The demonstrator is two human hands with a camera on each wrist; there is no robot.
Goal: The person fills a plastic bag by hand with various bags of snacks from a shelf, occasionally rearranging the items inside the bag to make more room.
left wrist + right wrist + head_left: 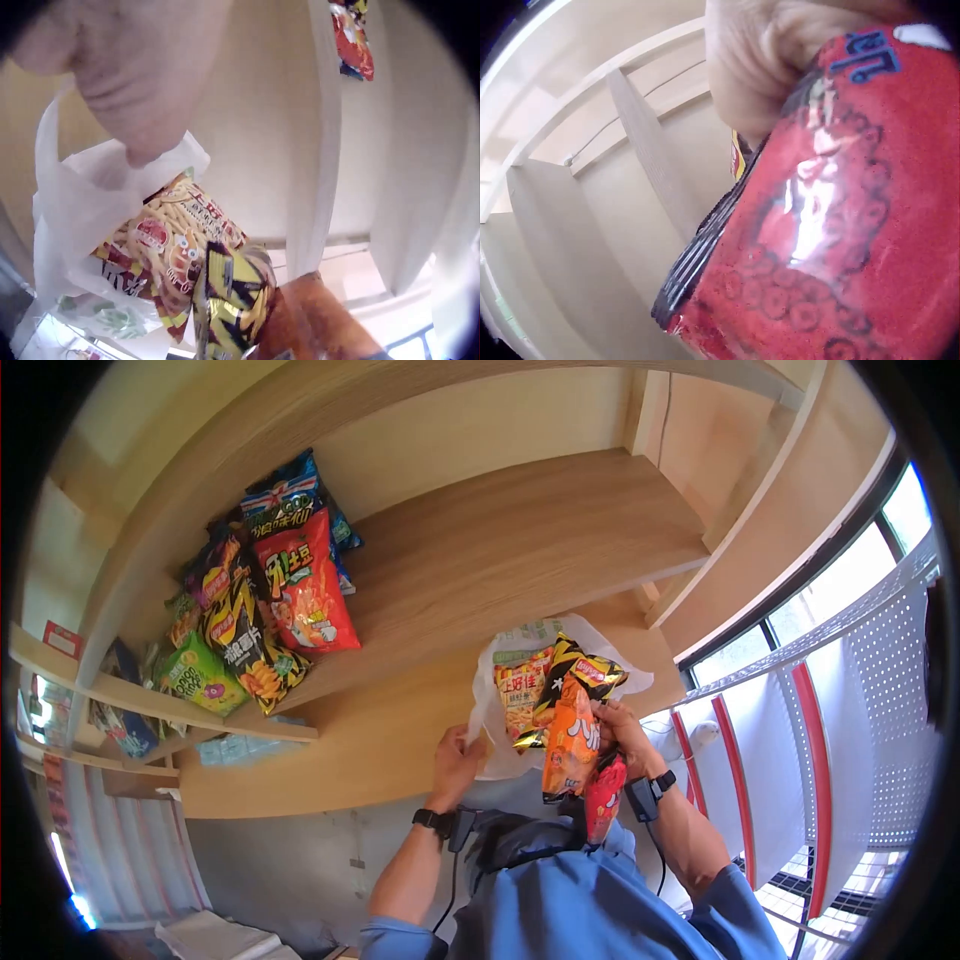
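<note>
My left hand (457,765) pinches the near left edge of a white plastic bag (484,705). Inside the bag's opening lies a pack of stick-shaped snacks (520,695), seen large in the left wrist view. A black-and-yellow snack bag (592,672) overlaps its right side. In my right hand (630,738) are an orange snack bag (570,745) and a red snack bag (604,796), gripped together by their edges. The red snack bag (817,217) fills much of the right wrist view, hiding most of the fingers.
On the wooden shelf at left stand more snack bags: a red one (305,590), a black one (240,620), a green one (203,672) and blue ones behind. A lower wooden board (330,760) lies under the plastic bag. White perforated racks (850,710) with red strips stand at right.
</note>
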